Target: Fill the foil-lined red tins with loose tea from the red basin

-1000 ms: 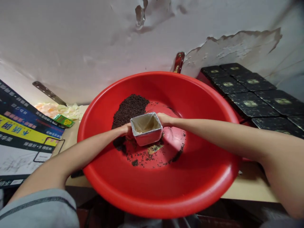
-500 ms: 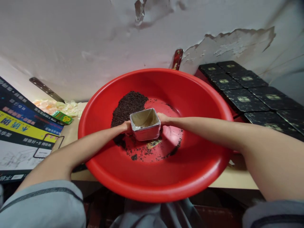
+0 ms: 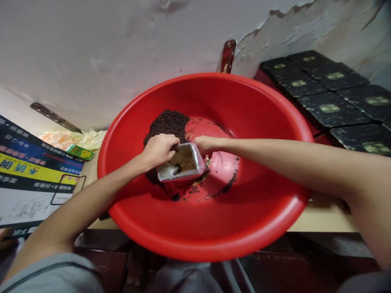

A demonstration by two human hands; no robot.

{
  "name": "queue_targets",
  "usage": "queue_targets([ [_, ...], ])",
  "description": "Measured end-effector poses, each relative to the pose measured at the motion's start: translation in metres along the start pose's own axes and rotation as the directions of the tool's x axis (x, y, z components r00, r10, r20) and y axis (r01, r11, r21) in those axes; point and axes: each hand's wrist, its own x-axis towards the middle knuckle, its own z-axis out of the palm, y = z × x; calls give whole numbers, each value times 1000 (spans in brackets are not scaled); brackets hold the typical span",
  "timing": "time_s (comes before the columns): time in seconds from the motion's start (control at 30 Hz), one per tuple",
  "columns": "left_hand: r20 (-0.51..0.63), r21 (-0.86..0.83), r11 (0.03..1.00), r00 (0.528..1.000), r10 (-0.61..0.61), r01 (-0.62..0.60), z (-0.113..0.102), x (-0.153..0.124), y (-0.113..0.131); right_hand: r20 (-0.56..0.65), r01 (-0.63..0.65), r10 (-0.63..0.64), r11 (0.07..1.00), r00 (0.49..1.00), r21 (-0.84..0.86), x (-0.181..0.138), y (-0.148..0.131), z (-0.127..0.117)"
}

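A square open container [image 3: 181, 163] with a silvery rim hangs tilted inside the red basin [image 3: 259, 199], its mouth turned toward me. Its inside looks tan, with a small dark patch near the lower rim. My left hand [image 3: 160, 150] grips its left rim from above, fingers bent over the edge. At the opposite side, my right hand [image 3: 205, 145] is closed against the container's far right corner; its fingertips are partly hidden. Behind the container lies a heap of dark loose bits [image 3: 168, 124]. More bits and some yellowish grains [image 3: 200, 179] are scattered on the basin floor.
Black square boxes [image 3: 330, 108] stand in rows on the right. A printed cardboard box [image 3: 33, 179] is at the left, near a small green box [image 3: 81, 152] and pale scraps [image 3: 67, 138]. Two knife-like handles [image 3: 228, 55] lean by the wall. The basin rests on a pale tabletop [image 3: 324, 217].
The container has tipped from nearly upright so its opening faces me more. My left hand has shifted from its side up onto the rim. The view has moved slightly.
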Motion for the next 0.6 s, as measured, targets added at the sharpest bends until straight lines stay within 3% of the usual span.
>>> queue_targets([
  [0.07, -108, 63, 987, 982, 154, -148, -6, -26, 0, -6, 58, -59, 996, 998, -64, -2, -1, -3],
  [0.17, -280, 208, 930, 893, 353, -302, -19, -66, 1, -8, 214, -215, 975, 977, -69, -9, -5, -10],
  [0.23, -376, 273, 900, 823, 425, -340, -24, -86, 2, -92, 286, -292, 955, 952, -72, -14, -9, -12],
  [0.3, -456, 305, 883, 759, 465, -357, -26, -99, 3, -221, 329, -339, 941, 914, -82, -17, -11, -12],
  [0.37, -484, 313, 876, 732, 479, -367, -25, -108, 2, -310, 354, -354, 934, 883, -58, -19, -13, -10],
  [0.47, -488, 301, 879, 733, 474, -369, -21, -117, -2, -341, 365, -348, 931, 873, -15, -22, -14, -7],
  [0.6, -552, 313, 871, 674, 491, -378, -13, -123, -12, -353, 383, -379, 922, 855, -61, -27, -17, -8],
])
